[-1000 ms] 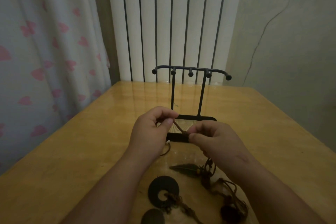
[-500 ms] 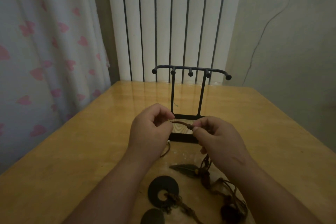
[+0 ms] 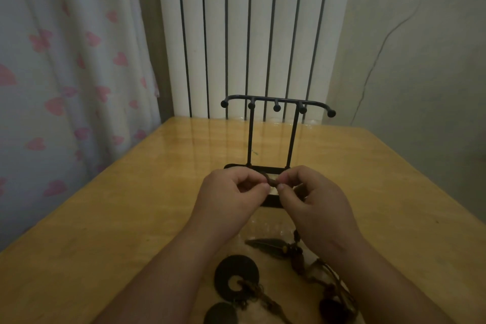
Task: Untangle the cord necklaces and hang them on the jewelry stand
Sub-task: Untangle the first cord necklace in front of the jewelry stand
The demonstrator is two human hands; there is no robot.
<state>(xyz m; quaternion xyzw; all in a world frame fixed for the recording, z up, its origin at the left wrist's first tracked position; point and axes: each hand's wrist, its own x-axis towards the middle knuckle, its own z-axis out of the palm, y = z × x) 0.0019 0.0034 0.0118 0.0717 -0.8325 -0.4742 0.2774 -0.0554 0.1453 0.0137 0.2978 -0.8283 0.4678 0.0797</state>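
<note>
Dim room, glossy wooden surface (image 3: 105, 218) running to a white column radiator (image 3: 236, 34) at the far wall, heart-print curtain (image 3: 65, 60) on the left. Black jewelry stand (image 3: 276, 108) upright at far centre of the surface, five ball-tipped pegs along the top bar, all bare.

Left grip (image 3: 231, 192) and right grip (image 3: 315, 205) raised just in front of the stand base. Thumb and forefinger of each clamped onto the same short stretch of brown cord (image 3: 272, 180), fingertips nearly touching. Probably picking at a knot or slider there, hence the tight two-handed pinch rather than a lift. Held up off the surface, likely to take up slack and see the strands.

Rest of the cord necklaces (image 3: 326, 271) heaped on the near surface, under and beside the right wrist. Dark flat disc pendant (image 3: 235, 277) with a centre hole at near centre. Second disc (image 3: 221, 313) cut off by the near edge. Bronze-looking feather pendant (image 3: 265, 243) just beyond. Wooden beads (image 3: 289, 247) and knotted wraps to the right. Cords thin, brown, crossing over each other, number of necklaces impossible to tell. Crinkled clear plastic (image 3: 265, 226) seemingly under the heap, not certain.

Judgement: early in untangling, hanging not yet started.
</note>
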